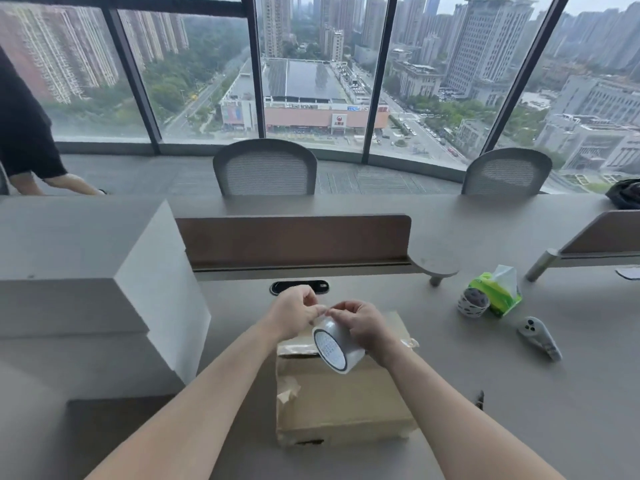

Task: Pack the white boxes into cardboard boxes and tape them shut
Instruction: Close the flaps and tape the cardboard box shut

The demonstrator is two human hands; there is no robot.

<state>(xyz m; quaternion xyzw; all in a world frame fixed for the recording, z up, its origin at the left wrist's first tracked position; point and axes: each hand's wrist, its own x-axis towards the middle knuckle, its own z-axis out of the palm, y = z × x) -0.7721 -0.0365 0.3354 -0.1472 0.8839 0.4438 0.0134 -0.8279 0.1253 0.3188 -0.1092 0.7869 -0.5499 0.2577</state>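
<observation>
Item: roll of clear packing tape with a printed white core (337, 346), held above the far end of a flat brown cardboard box (343, 403) that lies on the grey table (485, 393). Right hand (365, 329): fingers curled over the top of the roll, gripping it. Left hand (294, 311): fingertips pinched together at the roll's upper edge, apparently on the loose tape end; whether the end is actually lifted cannot be told. Hazards, as judged: the thin clear film may tear off in a sliver or split lengthwise if picked at one corner. A freed strip may fold back and stick to itself or to the fingers. The box's left edge carries crumpled old tape (287, 393) and a dark gap under one flap, so a new strip laid there could wrinkle and fail to seal. Position: the roll sits between both hands, touching each, over the box's far end and seemingly not resting on it. A stack of large white boxes (86, 289) stands to the left, apart from the hands.
</observation>
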